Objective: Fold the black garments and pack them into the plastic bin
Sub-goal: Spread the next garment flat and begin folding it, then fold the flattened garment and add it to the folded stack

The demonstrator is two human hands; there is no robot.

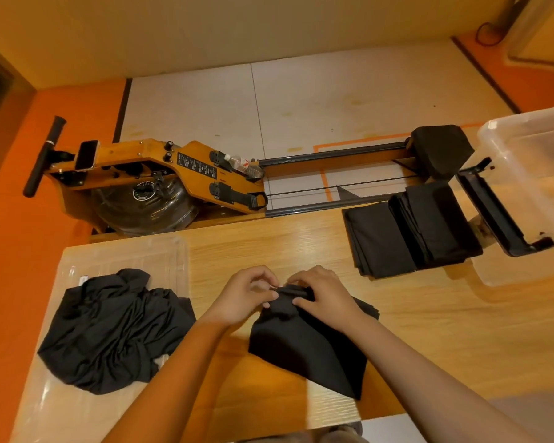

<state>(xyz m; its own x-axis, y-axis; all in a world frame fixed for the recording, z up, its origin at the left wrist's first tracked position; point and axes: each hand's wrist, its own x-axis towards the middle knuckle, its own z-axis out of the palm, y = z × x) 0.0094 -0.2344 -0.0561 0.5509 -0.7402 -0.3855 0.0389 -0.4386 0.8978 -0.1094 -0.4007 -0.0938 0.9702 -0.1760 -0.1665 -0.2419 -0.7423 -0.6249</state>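
Here, at the near left, a crumpled heap of black garments is lying on a clear plastic lid. My left hand is pinching the far edge of the black garment spreading toward me on the wooden table. My right hand, just beside it, is gripping the same bunched edge. Far right, folded black garments are sitting just beside the plastic bin.
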